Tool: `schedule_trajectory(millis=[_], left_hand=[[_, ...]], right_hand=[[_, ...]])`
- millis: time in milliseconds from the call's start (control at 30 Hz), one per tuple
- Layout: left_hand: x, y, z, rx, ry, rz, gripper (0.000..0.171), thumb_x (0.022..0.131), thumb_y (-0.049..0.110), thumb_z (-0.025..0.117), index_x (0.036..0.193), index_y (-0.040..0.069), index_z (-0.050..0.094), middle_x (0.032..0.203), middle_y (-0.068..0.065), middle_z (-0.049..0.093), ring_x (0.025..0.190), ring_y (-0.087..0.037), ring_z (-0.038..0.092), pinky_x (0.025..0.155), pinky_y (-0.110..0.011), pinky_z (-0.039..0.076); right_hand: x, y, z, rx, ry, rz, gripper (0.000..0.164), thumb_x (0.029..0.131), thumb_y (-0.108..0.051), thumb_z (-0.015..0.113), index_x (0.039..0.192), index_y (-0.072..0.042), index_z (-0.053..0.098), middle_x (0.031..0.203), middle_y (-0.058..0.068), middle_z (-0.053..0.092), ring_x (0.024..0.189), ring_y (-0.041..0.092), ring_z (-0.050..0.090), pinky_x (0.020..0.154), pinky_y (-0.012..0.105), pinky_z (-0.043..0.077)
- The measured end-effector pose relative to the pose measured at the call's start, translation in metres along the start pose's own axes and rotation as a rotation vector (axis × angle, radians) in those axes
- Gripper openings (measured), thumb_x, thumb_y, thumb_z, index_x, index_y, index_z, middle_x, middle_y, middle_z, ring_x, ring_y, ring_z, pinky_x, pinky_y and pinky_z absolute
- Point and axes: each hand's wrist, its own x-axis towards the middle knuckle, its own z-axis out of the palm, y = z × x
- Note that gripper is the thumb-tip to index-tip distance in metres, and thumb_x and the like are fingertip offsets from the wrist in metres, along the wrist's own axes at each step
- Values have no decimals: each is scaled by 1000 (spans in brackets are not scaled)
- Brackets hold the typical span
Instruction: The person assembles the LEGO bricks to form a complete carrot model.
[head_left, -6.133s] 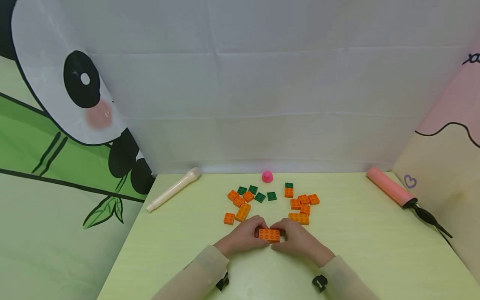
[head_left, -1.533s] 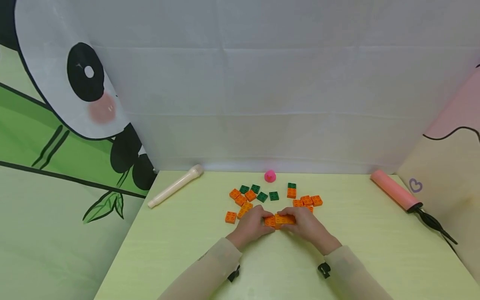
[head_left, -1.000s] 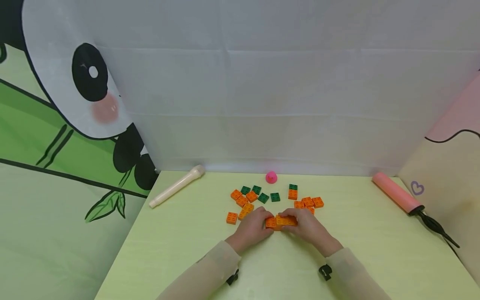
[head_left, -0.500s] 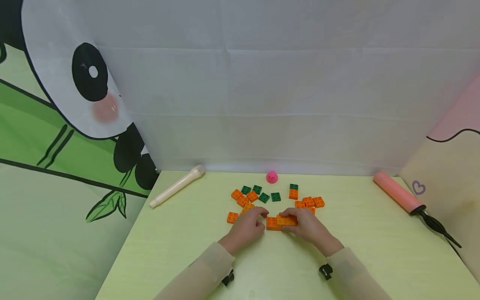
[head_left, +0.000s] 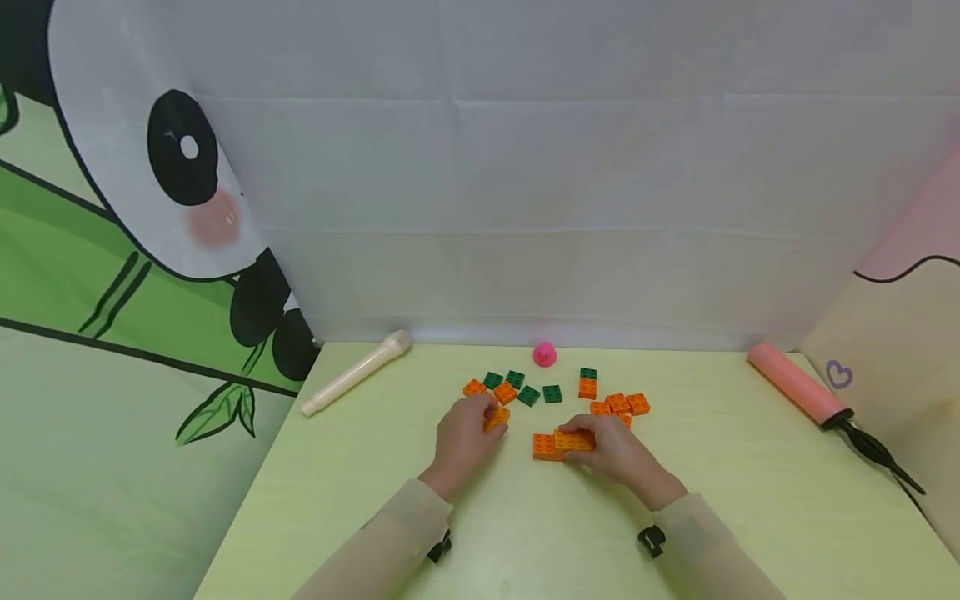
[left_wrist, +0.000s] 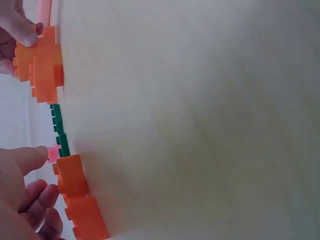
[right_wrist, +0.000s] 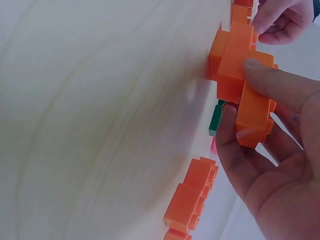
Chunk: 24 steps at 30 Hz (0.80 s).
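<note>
Left hand (head_left: 462,440): fingers at a long brick (head_left: 497,419); cannot tell whether it pinches.
Right hand (head_left: 618,457): grips the top brick (head_left: 573,441) of the stack (head_left: 561,446).
Stack: between the hands, studs bare on the left end of the lower brick (head_left: 543,448).
Green bricks (head_left: 528,396): on the bench (head_left: 540,533), beyond the stack.

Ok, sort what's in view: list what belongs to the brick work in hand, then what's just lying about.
Likely part of the job:
- orange bricks in the right hand
- orange brick at the left hand
- probably the loose orange bricks and green bricks

Seemingly just lying about:
- small pink toy
- whitish tube
- pink cylinder with black end
</note>
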Motion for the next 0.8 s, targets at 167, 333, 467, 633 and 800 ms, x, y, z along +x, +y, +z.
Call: schedule_trajectory(millis=[167, 333, 467, 633, 800], left_hand=[[-1, -3, 2, 74, 20, -16, 32, 85, 32, 89, 100, 11, 69, 89, 1, 64, 81, -20, 53, 75, -37, 48], [-1, -1, 0, 128, 0, -42, 40, 83, 40, 89, 96, 11, 64, 84, 2, 58, 78, -22, 49, 71, -37, 42], [0, 1, -1, 165, -28, -65, 44, 82, 45, 89, 92, 12, 63, 80, 2, 56, 76, -22, 46, 70, -36, 40], [2, 1, -1, 176, -42, -68, 44, 81, 46, 89, 87, 10, 64, 75, 1, 55, 76, -23, 44, 68, -36, 38], [4, -1, 1, 180, -43, -58, 40, 82, 43, 88, 86, 9, 67, 73, 1, 54, 75, -23, 44, 68, -36, 36]], right_hand=[[0, 0, 0, 1, -5, -2, 33, 85, -13, 88, 116, -14, 78, 115, -2, 74, 113, 28, 66, 102, 50, 52], [0, -1, -1, 1, -3, 0, 33, 85, -13, 88, 116, -13, 78, 115, -1, 74, 114, 29, 66, 103, 50, 51], [0, -1, -1, 8, -4, 16, 33, 85, -13, 89, 116, -14, 78, 115, -2, 74, 115, 29, 65, 103, 50, 51], [0, -2, 0, 12, -4, 27, 33, 84, -14, 89, 116, -14, 78, 115, -2, 74, 116, 29, 65, 104, 51, 50], [0, -2, 0, 15, -5, 34, 33, 84, -13, 89, 115, -15, 78, 115, -2, 74, 116, 30, 64, 104, 51, 50]])
